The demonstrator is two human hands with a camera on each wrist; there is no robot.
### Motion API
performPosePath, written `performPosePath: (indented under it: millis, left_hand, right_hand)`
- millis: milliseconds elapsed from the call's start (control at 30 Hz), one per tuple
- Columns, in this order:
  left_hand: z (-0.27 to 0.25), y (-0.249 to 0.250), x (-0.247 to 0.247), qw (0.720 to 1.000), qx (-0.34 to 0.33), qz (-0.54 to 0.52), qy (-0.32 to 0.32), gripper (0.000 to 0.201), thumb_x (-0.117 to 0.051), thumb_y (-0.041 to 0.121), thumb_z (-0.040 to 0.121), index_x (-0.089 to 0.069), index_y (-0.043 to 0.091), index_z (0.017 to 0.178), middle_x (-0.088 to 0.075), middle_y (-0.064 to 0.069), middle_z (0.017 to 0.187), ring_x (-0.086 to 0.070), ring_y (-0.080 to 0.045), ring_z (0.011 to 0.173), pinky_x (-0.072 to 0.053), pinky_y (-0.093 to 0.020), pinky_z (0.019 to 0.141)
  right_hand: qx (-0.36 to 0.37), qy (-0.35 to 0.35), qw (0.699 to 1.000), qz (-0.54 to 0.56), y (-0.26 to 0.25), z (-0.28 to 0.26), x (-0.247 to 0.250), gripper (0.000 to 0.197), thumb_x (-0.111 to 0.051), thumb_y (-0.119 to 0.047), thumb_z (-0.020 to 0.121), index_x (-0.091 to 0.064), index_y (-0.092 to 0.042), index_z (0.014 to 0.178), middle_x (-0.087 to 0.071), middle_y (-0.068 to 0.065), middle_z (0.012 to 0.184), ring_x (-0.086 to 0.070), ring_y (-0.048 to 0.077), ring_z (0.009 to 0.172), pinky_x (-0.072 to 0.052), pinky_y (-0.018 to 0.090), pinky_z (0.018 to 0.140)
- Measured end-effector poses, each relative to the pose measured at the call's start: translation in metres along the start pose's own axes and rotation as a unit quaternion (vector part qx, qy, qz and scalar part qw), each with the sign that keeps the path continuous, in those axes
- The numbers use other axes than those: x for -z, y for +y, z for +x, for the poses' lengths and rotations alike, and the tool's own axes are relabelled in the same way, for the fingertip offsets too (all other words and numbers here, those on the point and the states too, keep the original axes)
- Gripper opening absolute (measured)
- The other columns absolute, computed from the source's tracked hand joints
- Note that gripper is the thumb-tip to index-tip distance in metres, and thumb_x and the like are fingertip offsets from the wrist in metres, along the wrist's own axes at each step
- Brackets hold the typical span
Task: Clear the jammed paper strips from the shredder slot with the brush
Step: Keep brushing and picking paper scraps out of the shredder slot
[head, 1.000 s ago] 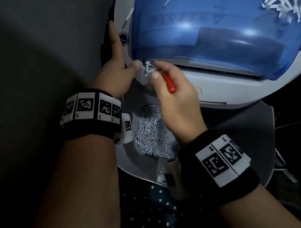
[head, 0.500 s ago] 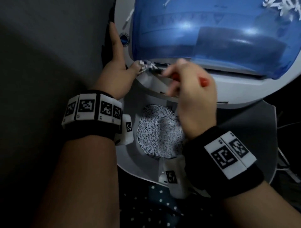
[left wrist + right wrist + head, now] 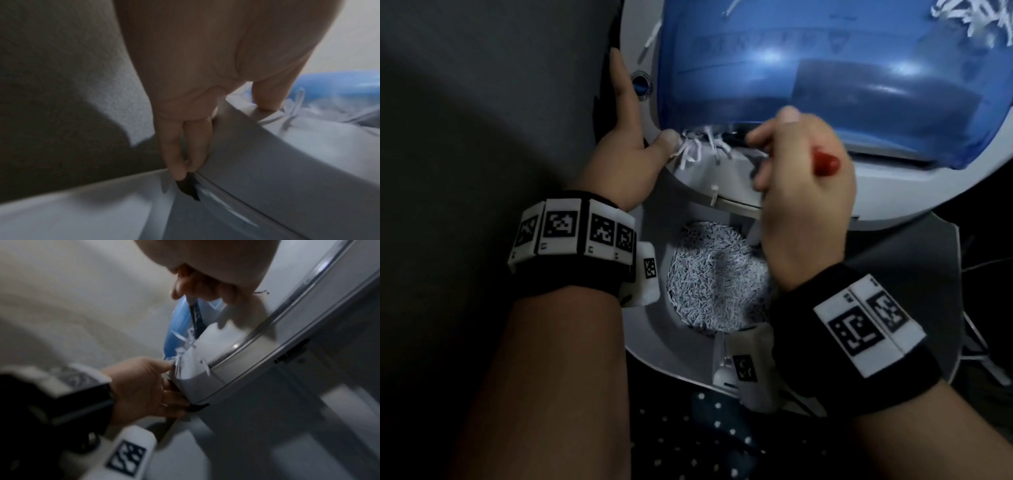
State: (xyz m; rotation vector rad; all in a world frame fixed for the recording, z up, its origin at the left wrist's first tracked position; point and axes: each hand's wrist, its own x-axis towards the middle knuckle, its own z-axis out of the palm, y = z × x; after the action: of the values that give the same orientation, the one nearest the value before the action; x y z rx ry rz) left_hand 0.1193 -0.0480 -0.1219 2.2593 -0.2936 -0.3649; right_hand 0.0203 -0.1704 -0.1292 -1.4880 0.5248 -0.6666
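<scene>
Your right hand grips the brush at the shredder slot; left hand flat, bracing its side, thumb touching paper strips

I see the slot's left end blocked by loose paper strips and my left hand just beside them. My right hand covers the middle. To the right of it, along the blue cover, the shredder front is free.

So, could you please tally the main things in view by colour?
Blue: 2, cover and button
Red: 1, brush handle
Grey: 1, shredder
White: 2, jammed strips and shred pile
Total: 6
</scene>
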Motion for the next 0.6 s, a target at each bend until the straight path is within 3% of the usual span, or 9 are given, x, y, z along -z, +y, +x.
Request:
performPosePath:
  millis: [100, 200, 300, 400, 500, 600]
  left_hand:
    - [-0.001, 0.000, 0.000, 1.000, -0.009, 0.014, 0.003, 0.085, -0.048, 0.023, 0.105, 0.021, 0.025, 0.155, -0.005, 0.005, 0.165, -0.011, 0.022, 0.110, -0.007, -0.005, 0.096]
    - [-0.001, 0.000, 0.000, 1.000, -0.003, 0.014, -0.001, 0.086, -0.049, 0.026, 0.105, 0.022, 0.027, 0.155, -0.001, 0.006, 0.166, -0.010, 0.022, 0.111, -0.006, -0.006, 0.097]
    - [-0.001, 0.002, 0.000, 1.000, -0.003, 0.011, -0.004, 0.086, -0.048, 0.025, 0.105, 0.021, 0.026, 0.155, 0.000, 0.006, 0.166, -0.008, 0.024, 0.093, -0.005, -0.001, 0.086]
    - [-0.001, 0.002, 0.001, 1.000, 0.003, 0.018, 0.000, 0.085, -0.047, 0.025, 0.105, 0.021, 0.028, 0.155, -0.005, 0.007, 0.165, -0.010, 0.019, 0.096, -0.007, -0.004, 0.089]
    - [-0.001, 0.000, 0.001, 1.000, -0.010, 0.020, -0.002, 0.085, -0.048, 0.025, 0.105, 0.021, 0.026, 0.155, -0.007, 0.004, 0.166, -0.009, 0.022, 0.101, -0.007, -0.004, 0.093]
    - [0.000, -0.001, 0.000, 1.000, -0.007, 0.016, 0.001, 0.086, -0.048, 0.025, 0.104, 0.021, 0.027, 0.155, -0.004, 0.006, 0.166, -0.010, 0.017, 0.114, -0.006, -0.005, 0.095]
  right_hand:
    - [-0.003, -0.106, 0.992, -0.063, 0.006, -0.010, -0.008, 0.025, -0.053, -0.032, 0.101, -0.070, -0.020, 0.087, -0.062, -0.012, 0.065, -0.061, 0.007, 0.069, -0.046, 0.028, 0.070]
    - [0.007, -0.052, 0.998, -0.030, 0.001, -0.007, -0.003, 0.035, -0.050, -0.027, 0.099, -0.067, -0.019, 0.069, -0.055, -0.014, 0.052, -0.053, 0.003, 0.056, -0.040, 0.023, 0.063]
    - [0.069, 0.023, 0.997, 0.037, -0.006, -0.003, 0.006, 0.040, -0.047, -0.015, 0.099, -0.061, -0.010, 0.062, -0.048, -0.014, 0.050, -0.047, 0.003, 0.053, -0.037, 0.019, 0.060]
    - [0.107, -0.031, 0.994, 0.007, -0.008, -0.006, 0.002, 0.032, -0.049, -0.016, 0.101, -0.064, -0.010, 0.073, -0.050, -0.013, 0.057, -0.050, 0.009, 0.057, -0.039, 0.024, 0.061]
    - [0.065, -0.118, 0.987, -0.084, -0.001, -0.008, -0.003, 0.029, -0.053, -0.028, 0.101, -0.069, -0.012, 0.083, -0.061, -0.004, 0.063, -0.059, 0.011, 0.065, -0.046, 0.029, 0.065]
    - [0.052, -0.079, 0.989, -0.118, 0.002, -0.007, 0.000, 0.035, -0.052, -0.032, 0.100, -0.069, -0.019, 0.072, -0.060, -0.007, 0.058, -0.058, 0.009, 0.060, -0.046, 0.034, 0.062]
